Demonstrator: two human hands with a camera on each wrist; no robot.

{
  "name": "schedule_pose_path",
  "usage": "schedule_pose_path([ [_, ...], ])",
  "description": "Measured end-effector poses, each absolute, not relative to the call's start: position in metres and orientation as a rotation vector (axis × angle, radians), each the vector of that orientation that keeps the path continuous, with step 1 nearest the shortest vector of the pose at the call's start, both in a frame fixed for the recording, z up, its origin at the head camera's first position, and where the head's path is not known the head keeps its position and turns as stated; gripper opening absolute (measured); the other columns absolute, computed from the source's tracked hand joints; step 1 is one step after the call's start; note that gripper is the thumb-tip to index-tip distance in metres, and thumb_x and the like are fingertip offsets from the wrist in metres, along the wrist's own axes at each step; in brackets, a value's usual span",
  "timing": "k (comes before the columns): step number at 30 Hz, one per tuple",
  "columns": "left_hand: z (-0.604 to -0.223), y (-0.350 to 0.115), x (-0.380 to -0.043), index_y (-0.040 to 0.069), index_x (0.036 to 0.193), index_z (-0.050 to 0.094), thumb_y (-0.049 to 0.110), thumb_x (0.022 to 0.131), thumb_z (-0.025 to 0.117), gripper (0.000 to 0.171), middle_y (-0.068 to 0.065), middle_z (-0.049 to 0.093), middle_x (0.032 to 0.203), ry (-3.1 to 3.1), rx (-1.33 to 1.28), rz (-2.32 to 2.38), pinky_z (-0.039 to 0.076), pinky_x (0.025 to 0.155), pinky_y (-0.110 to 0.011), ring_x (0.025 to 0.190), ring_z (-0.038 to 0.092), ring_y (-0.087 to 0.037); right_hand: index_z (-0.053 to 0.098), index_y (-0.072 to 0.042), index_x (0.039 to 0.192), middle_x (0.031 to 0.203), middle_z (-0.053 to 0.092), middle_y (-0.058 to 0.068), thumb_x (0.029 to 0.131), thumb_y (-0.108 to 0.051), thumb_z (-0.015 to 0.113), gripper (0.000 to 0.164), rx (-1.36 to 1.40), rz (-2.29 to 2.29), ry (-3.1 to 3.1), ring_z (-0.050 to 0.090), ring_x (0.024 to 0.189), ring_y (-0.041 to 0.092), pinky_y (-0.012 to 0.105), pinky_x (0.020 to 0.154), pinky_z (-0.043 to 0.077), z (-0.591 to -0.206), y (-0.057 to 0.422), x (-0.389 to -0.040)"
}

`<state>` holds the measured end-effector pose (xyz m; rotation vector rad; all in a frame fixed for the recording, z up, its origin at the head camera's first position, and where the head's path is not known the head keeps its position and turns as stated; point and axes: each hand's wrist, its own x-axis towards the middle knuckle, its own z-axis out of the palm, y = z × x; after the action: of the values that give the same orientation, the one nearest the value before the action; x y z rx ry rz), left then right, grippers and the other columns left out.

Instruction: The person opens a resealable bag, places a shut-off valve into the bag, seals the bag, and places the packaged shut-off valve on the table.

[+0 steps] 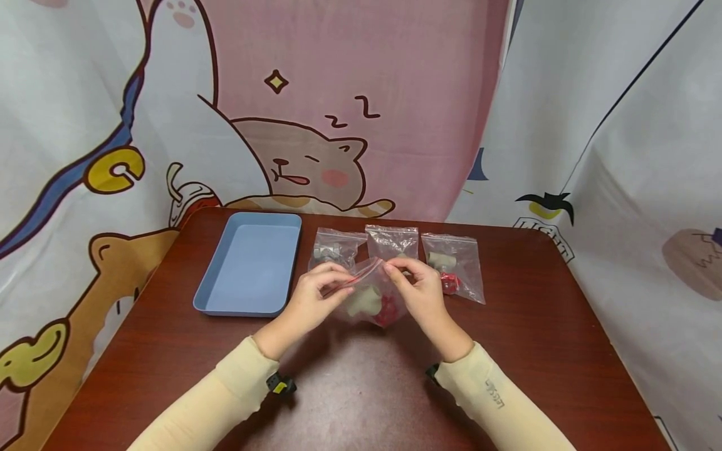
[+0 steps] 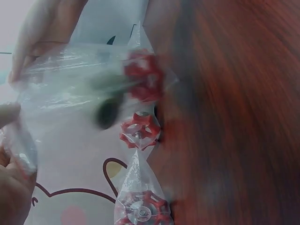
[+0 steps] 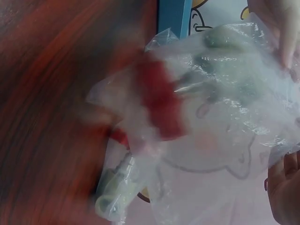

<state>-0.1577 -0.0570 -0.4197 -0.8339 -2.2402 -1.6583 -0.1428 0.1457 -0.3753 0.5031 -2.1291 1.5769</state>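
A clear zip bag (image 1: 389, 288) with a red-lined seal hangs just above the table between my two hands. Inside it lie a pale greenish valve body (image 1: 365, 302) and a red handwheel (image 1: 388, 311), blurred in both wrist views. My left hand (image 1: 310, 297) pinches the left end of the bag's top edge between thumb and fingers. At the other end of that edge, my right hand (image 1: 422, 293) pinches the plastic near the seal. Whether the seal is fully parted cannot be made out.
Behind my hands lie three more clear zip bags: a left bag (image 1: 352, 237) with a greyish part, a partly hidden middle bag (image 1: 392, 237), and a right bag (image 1: 470, 275) with a valve. A blue tray (image 1: 246, 269) stands left on the brown table (image 1: 536, 326).
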Motion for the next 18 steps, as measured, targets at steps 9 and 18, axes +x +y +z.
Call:
schedule_pose_path([
  [9,-0.396,-0.054,-0.145,-0.006,0.085,0.07,-0.006,0.077,0.072,0.008,-0.018,0.066,0.086,-2.195,-0.79,-1.738,0.056,0.073,-0.031,0.083,0.062,-0.023,0.067,0.008,0.086,0.078,0.065,0.018,0.081,0.01,0.065,0.005,0.606,1.567,-2.178,0.056,0.076,0.001,0.018,0.068,0.047,-0.379,0.15,-0.142],
  [18,-0.394,-0.055,-0.141,-0.004,0.085,0.07,-0.002,0.079,0.072,0.007,-0.015,0.066,0.087,-2.243,-0.709,-1.756,0.055,0.071,-0.029,0.084,0.06,-0.021,0.067,0.005,0.091,0.082,0.066,0.017,0.081,0.009,0.066,0.011,0.655,1.534,-2.251,0.056,0.076,0.003,0.02,0.063,0.048,-0.384,0.153,-0.142],
])
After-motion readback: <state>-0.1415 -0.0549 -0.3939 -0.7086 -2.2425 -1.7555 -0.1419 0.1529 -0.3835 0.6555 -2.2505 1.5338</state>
